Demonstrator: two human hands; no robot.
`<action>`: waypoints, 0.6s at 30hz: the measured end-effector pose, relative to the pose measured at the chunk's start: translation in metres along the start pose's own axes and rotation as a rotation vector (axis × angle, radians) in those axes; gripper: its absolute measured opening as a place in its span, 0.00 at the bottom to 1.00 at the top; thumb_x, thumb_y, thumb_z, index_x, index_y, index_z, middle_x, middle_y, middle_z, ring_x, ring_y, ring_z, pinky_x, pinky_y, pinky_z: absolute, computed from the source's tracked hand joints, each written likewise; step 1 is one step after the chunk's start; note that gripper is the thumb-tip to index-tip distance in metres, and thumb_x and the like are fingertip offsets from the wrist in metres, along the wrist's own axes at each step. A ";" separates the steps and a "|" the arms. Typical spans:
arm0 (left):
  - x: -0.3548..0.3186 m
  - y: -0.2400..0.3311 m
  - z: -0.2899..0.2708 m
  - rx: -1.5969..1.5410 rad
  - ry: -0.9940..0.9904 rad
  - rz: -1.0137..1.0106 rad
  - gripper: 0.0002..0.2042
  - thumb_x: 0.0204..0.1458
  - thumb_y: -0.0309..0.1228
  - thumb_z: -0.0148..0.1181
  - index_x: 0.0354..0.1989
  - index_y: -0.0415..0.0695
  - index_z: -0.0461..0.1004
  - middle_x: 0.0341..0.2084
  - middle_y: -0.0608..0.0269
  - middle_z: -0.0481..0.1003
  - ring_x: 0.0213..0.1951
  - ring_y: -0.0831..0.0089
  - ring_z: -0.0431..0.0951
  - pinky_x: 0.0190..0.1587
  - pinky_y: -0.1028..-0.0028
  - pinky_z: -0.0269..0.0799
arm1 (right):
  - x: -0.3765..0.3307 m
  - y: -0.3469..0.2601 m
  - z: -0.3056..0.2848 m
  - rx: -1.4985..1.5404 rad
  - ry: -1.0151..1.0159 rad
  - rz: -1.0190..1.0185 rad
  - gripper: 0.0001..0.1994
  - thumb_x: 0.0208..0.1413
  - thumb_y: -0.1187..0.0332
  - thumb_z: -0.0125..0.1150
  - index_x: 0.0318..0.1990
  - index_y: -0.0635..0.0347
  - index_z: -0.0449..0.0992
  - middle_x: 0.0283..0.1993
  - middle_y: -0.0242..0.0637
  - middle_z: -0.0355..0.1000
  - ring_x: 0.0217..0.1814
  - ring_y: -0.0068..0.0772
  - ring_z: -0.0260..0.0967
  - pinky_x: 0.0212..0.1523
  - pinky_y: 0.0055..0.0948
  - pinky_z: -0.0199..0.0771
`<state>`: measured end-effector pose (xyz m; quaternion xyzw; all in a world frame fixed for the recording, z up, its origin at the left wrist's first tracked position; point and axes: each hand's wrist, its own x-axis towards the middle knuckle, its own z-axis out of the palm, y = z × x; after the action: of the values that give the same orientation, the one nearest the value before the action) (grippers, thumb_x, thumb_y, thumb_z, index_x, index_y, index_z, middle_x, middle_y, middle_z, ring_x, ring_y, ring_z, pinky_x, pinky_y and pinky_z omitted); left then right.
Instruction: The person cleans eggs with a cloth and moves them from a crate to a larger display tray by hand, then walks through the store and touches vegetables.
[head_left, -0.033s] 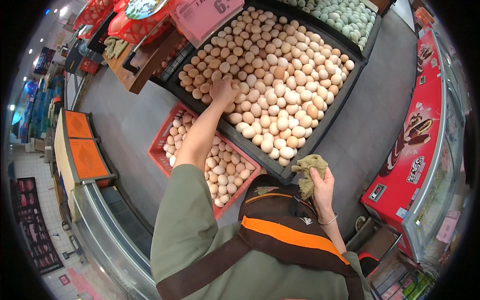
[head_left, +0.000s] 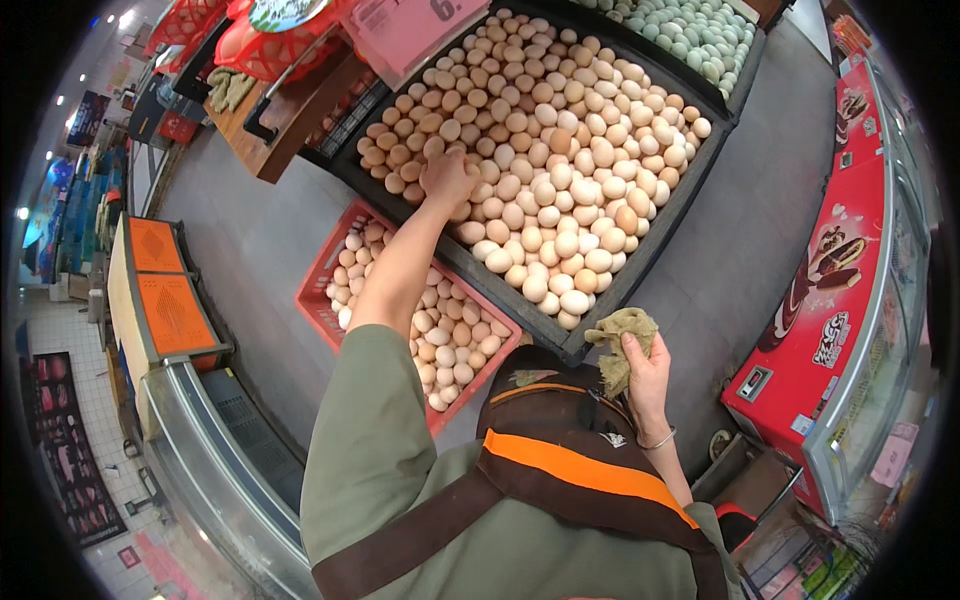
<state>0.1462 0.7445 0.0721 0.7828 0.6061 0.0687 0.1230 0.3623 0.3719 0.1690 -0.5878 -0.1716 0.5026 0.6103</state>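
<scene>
My left hand (head_left: 449,180) reaches into the near left part of a wide dark bin (head_left: 655,262) heaped with brown and cream eggs (head_left: 545,165). Its fingers curl down around an egg there, with the fingertips partly hidden among the others. Close to the bin's front corner, my right hand (head_left: 650,378) pinches a crumpled greenish-yellow cloth (head_left: 622,335) between thumb and fingers. Below my left forearm sits a red plastic crate (head_left: 318,290), also filled with eggs.
Pale green eggs (head_left: 690,40) lie in another bin at the back. A wooden stand (head_left: 262,152) with red baskets (head_left: 265,52) and a pink sign (head_left: 410,35) is at upper left. A red freezer (head_left: 800,330) lines the right; a glass-topped case (head_left: 215,470) stands left.
</scene>
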 end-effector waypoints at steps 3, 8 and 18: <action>-0.005 0.002 0.003 0.065 0.056 0.054 0.18 0.48 0.44 0.62 0.45 0.50 0.76 0.44 0.56 0.74 0.55 0.56 0.67 0.55 0.55 0.64 | -0.002 -0.004 0.004 0.022 0.004 0.027 0.12 0.63 0.71 0.54 0.51 0.65 0.71 0.46 0.33 0.74 0.44 0.21 0.71 0.45 0.24 0.73; -0.025 -0.007 0.004 0.040 0.231 0.133 0.18 0.53 0.41 0.57 0.51 0.52 0.75 0.48 0.54 0.71 0.56 0.54 0.66 0.59 0.54 0.60 | 0.002 0.000 0.004 -0.004 -0.050 0.044 0.14 0.66 0.64 0.51 0.53 0.64 0.71 0.47 0.32 0.74 0.44 0.19 0.70 0.46 0.22 0.72; -0.231 -0.026 -0.002 -0.161 -0.262 0.445 0.10 0.46 0.36 0.61 0.33 0.44 0.77 0.32 0.55 0.75 0.34 0.56 0.76 0.36 0.60 0.74 | 0.003 -0.018 0.000 -0.338 -0.134 -0.219 0.18 0.65 0.62 0.47 0.48 0.70 0.74 0.44 0.34 0.73 0.48 0.26 0.64 0.52 0.26 0.62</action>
<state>0.0625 0.5278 0.0766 0.8868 0.3905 0.0399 0.2441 0.3710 0.3778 0.1835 -0.6248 -0.3565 0.4352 0.5414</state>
